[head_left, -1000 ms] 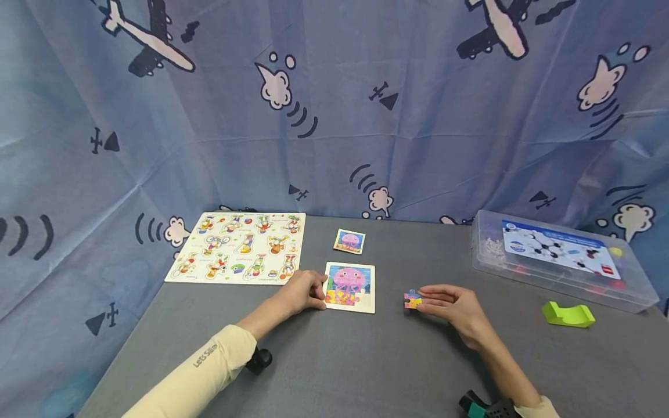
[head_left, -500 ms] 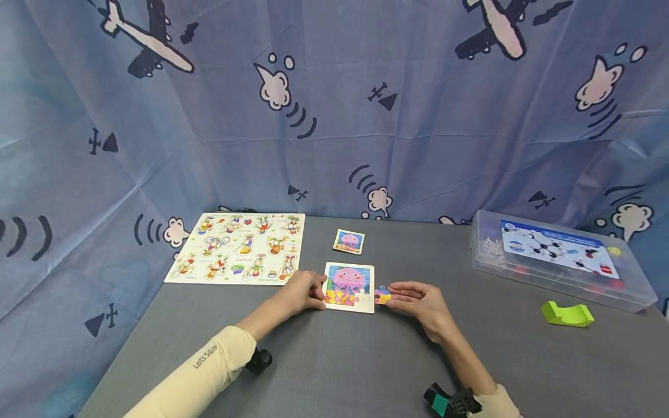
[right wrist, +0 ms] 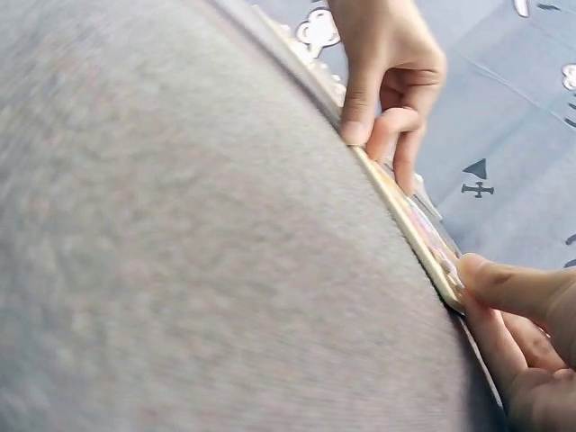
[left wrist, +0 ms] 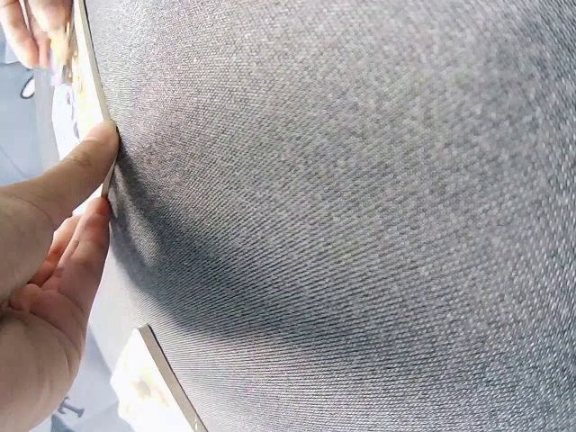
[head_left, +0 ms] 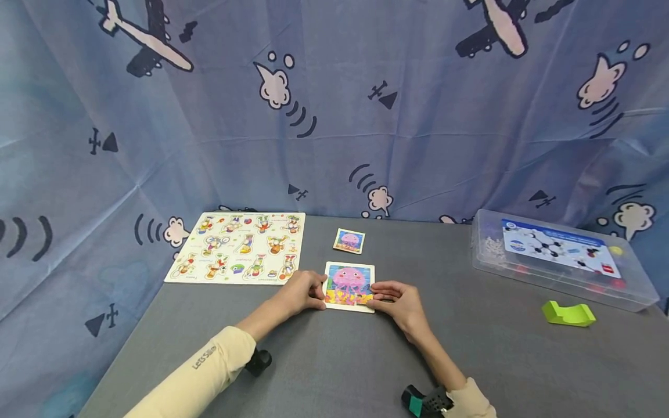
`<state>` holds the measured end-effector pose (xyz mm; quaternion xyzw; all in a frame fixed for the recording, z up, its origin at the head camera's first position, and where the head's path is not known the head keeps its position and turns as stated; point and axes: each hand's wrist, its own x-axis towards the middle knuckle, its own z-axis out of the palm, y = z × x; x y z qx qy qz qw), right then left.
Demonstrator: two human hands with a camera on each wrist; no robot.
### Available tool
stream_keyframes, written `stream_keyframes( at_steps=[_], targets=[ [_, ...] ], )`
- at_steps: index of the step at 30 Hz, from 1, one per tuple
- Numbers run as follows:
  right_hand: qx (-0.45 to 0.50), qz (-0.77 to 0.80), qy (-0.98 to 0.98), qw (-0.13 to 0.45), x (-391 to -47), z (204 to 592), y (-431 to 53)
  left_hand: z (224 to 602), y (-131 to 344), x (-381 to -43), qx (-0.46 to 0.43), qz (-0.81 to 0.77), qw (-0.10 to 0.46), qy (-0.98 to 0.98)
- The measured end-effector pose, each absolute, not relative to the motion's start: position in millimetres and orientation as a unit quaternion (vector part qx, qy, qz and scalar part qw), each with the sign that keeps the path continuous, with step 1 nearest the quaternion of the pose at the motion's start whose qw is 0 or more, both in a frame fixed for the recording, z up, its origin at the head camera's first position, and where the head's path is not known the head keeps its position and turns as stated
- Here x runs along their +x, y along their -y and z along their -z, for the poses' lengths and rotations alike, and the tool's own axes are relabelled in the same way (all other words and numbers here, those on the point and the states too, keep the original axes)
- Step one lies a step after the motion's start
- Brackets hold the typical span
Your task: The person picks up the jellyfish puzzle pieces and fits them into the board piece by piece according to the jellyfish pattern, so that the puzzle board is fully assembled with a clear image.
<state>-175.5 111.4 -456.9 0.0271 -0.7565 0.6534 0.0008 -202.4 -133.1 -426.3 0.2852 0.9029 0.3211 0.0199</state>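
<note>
A jellyfish jigsaw puzzle in a pale square tray (head_left: 349, 265) lies on the grey table. My left hand (head_left: 303, 291) holds the tray's left edge; the left wrist view shows the thumb (left wrist: 85, 157) and fingers against its border. With thumb and fingers, my right hand (head_left: 398, 305) pinches a yellow and pink puzzle piece (head_left: 363, 299) over the tray's lower right corner. That hand partly covers the piece, and I cannot tell whether it lies flat. In the right wrist view, the right thumb (right wrist: 490, 277) touches the corner. Behind the tray is a small jellyfish picture card (head_left: 349, 241).
A large white board with cartoon animal figures (head_left: 235, 249) lies at the back left. At the back right sits a clear plastic box (head_left: 564, 261) with a molecule label. A lime green curved block (head_left: 568, 314) is in front of it. A blue patterned curtain (head_left: 324, 116) hangs behind.
My right hand has moved left with the puzzle piece, from the bare table to the tray's lower right corner. The left hand has kept its place on the tray.
</note>
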Motion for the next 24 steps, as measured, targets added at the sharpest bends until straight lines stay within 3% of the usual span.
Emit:
stream_keyframes(
  at_steps=[10, 24],
  targets=[
    [0.051, -0.555, 0.829, 0.046, -176.4, 456.8, -105.1, 423.9, 134.6, -200.6, 0.295, -0.324, 0.014, -0.899],
    [0.062, -0.521, 0.851, 0.028, -178.1, 447.4, -105.4, 423.7, 134.9, -200.3, 0.291, -0.332, 0.021, -0.897]
  ],
)
